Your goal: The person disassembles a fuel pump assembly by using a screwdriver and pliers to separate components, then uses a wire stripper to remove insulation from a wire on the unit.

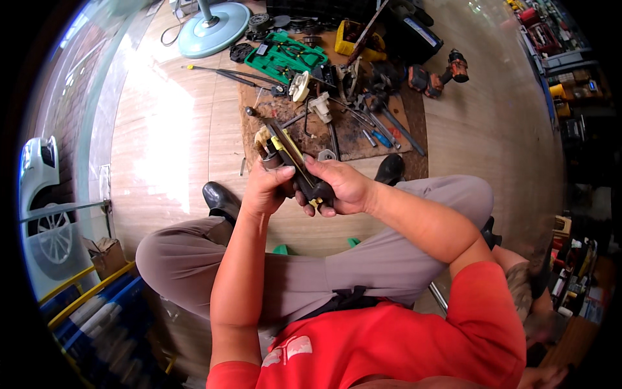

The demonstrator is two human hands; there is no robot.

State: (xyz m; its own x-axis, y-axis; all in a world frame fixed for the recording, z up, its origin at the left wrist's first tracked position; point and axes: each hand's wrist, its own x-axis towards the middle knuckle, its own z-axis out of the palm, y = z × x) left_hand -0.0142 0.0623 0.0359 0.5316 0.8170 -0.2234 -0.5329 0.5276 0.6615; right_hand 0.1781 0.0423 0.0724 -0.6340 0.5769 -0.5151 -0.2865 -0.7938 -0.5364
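Note:
Both my hands are closed on a long, dark metal tool assembly (pixel 290 155) with yellow strips along it, held tilted above my lap. My left hand (pixel 270 185) wraps its lower left side, thumb across a short dark cylinder (pixel 272 159). My right hand (pixel 340 185) grips the lower right end, thumb pressed along the body. Finer details of the held piece are hard to make out. Beyond my hands lies a stained cardboard mat (pixel 259 110) with wrenches (pixel 376 123), a white plastic part (pixel 320 107), screwdrivers and several dark parts.
A green toolcase (pixel 285 55), yellow container (pixel 350 39), cordless drill (pixel 455 65) and fan base (pixel 214 32) stand beyond. Low racks (pixel 84 305) are left, a white car (pixel 39 168) behind glass. Shelves of goods (pixel 570 104) line the right, where another person's limbs (pixel 518 279) show.

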